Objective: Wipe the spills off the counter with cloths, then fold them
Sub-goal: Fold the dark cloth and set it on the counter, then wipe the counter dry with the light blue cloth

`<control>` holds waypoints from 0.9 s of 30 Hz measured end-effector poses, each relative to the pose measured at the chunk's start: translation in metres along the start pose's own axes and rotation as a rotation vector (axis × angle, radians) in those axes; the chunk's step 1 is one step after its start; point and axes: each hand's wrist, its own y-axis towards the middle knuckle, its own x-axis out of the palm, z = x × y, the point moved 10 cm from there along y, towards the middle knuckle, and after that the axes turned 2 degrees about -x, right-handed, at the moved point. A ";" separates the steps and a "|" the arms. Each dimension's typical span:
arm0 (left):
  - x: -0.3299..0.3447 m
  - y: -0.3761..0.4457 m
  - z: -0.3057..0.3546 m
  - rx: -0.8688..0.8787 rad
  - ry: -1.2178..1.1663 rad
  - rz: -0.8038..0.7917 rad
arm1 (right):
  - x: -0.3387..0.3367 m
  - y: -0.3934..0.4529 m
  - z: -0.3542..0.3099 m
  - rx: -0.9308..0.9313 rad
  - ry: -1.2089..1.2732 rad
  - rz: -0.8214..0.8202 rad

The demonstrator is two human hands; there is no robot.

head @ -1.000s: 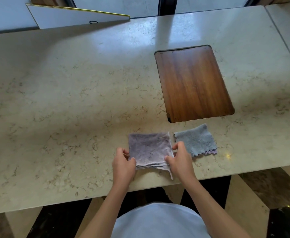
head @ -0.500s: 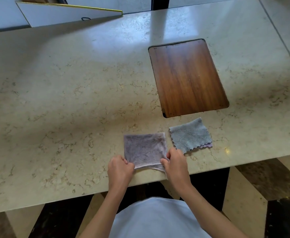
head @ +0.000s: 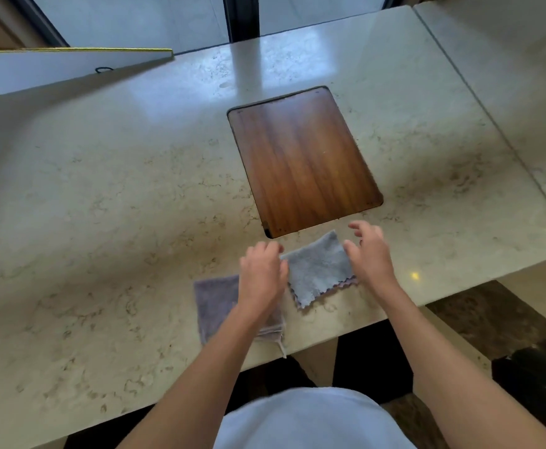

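A folded purple cloth (head: 215,304) lies near the front edge of the marble counter (head: 103,222), with a thread hanging over the edge. Right of it lies a folded grey cloth (head: 318,272) with a scalloped pink-edged hem. My left hand (head: 262,275) is over the gap between the cloths, its fingers at the grey cloth's left corner; my forearm hides part of the purple cloth. My right hand (head: 367,254) hovers at the grey cloth's right edge, fingers spread and slightly blurred. Neither hand visibly grips anything.
A wooden board (head: 302,160) is set flush into the counter just beyond the grey cloth. A white panel with a yellow edge (head: 71,64) leans at the back left. A seam (head: 479,102) splits the counter at the right. The counter's front edge is close to the cloths.
Both hands have let go of the purple cloth's front edge and moved right and forward to either side of the grey cloth. The purple cloth lies flat.
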 end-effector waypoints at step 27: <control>-0.075 -0.052 -0.151 -0.537 -1.280 0.019 | 0.111 -0.069 -0.152 -0.106 0.505 -0.291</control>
